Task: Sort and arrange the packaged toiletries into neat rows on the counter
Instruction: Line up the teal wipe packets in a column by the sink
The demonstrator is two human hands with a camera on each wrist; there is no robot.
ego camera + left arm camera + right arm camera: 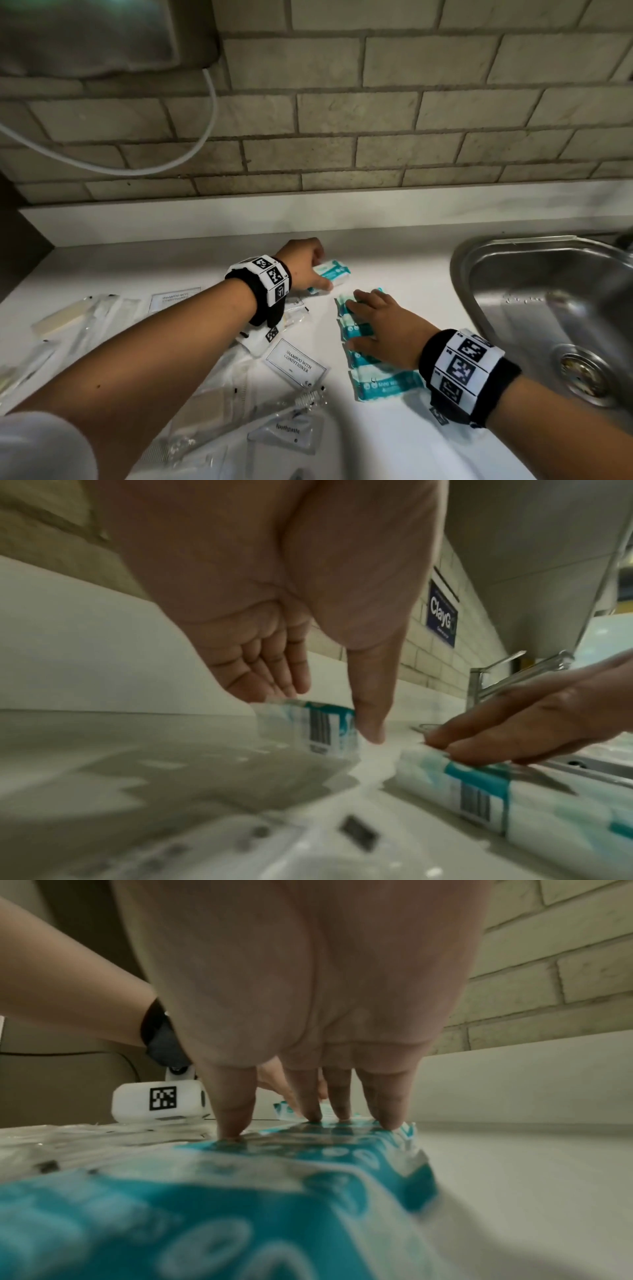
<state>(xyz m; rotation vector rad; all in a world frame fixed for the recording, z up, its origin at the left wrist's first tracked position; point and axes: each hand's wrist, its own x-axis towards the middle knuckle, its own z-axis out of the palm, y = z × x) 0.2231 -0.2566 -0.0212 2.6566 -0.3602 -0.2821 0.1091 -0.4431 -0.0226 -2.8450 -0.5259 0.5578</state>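
Note:
Several teal-and-white wipes packs (387, 387) lie in a column on the white counter (394, 445), left of the sink. My right hand (373, 318) lies flat on this column with straight fingers pressing down; the right wrist view shows the fingertips (232, 1123) on the glossy teal wrapper (274, 1191). Just beyond the column's far end, my left hand (317, 269) pinches one more wipes pack (334, 275) between thumb and fingers. In the left wrist view this pack (308, 723) sits on the counter, thumb on its near side, fingers behind it.
A steel sink (459, 274) lies close on the right, with a tap (479, 680) behind it. Shampoo sachets (296, 359), a toothpaste packet (287, 430) and clear-wrapped items (78, 318) lie scattered at left. A tiled wall (342, 137) borders the counter's far edge.

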